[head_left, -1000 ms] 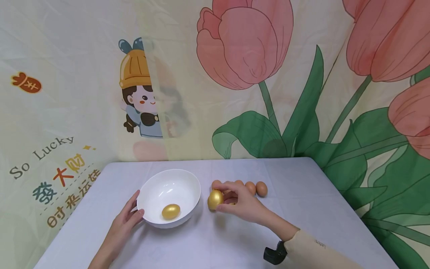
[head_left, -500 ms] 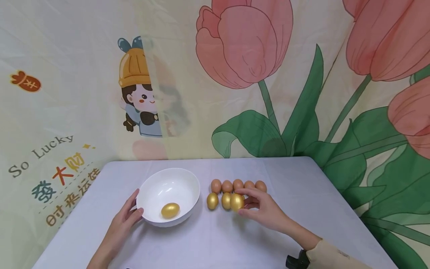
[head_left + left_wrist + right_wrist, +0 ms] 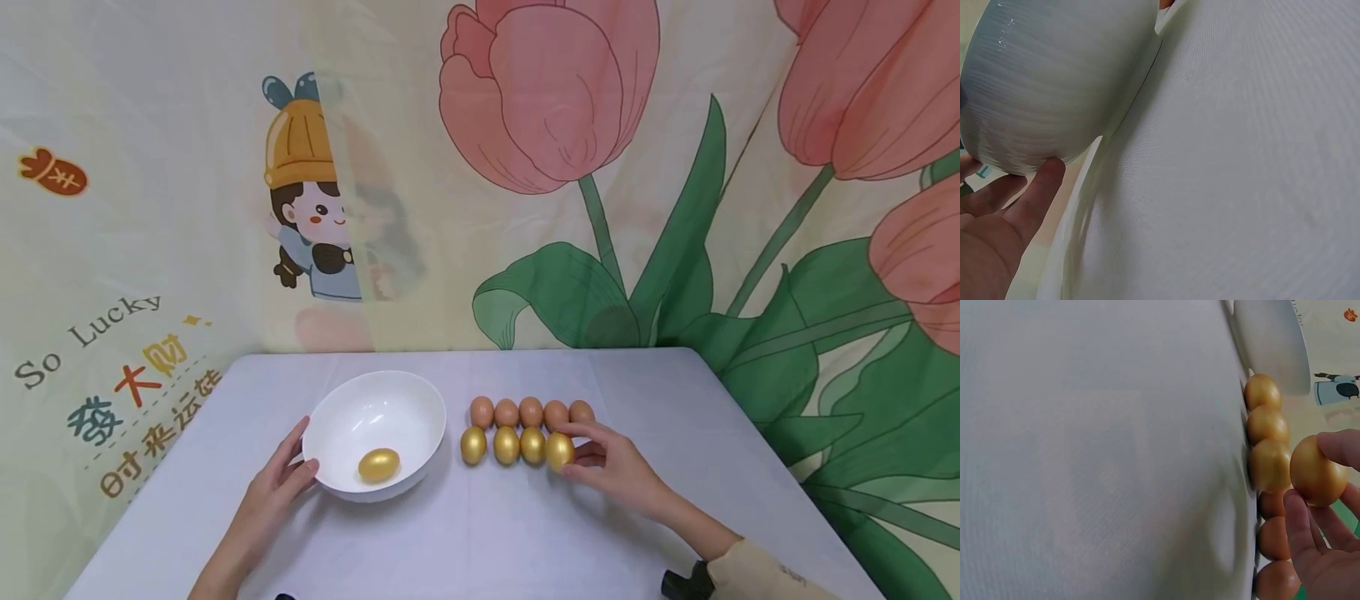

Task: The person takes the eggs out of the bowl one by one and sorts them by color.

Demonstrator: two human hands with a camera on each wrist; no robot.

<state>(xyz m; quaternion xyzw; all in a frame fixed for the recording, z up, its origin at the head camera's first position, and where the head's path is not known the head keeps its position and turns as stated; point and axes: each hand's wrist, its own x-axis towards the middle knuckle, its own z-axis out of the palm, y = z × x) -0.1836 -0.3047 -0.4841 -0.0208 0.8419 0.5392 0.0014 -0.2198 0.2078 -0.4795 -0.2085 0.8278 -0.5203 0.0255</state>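
Note:
In the head view my right hand [image 3: 615, 467] pinches a gold egg [image 3: 559, 452] between thumb and fingers, at the right end of a row of gold eggs [image 3: 506, 447]. The right wrist view shows the same hand [image 3: 1329, 550] around the held egg [image 3: 1316, 470], close in front of three other gold eggs. My left hand [image 3: 272, 483] rests against the left side of a white bowl [image 3: 405, 417], thumb near the rim. A gold egg [image 3: 378, 465] lies inside. Up close, the left fingers [image 3: 1035, 194] touch the bowl's outer wall [image 3: 1054, 81].
Several brown eggs [image 3: 531, 412] stand in a row behind the gold ones, right of the bowl. All of this is on a table with a white cloth [image 3: 420, 550]. A printed backdrop [image 3: 420, 167] with tulips hangs directly behind the table's far edge.
My right hand has moved right along the gold row with the held egg, from the left end to the right end, uncovering the eggs behind it. The left hand and bowl keep their place.

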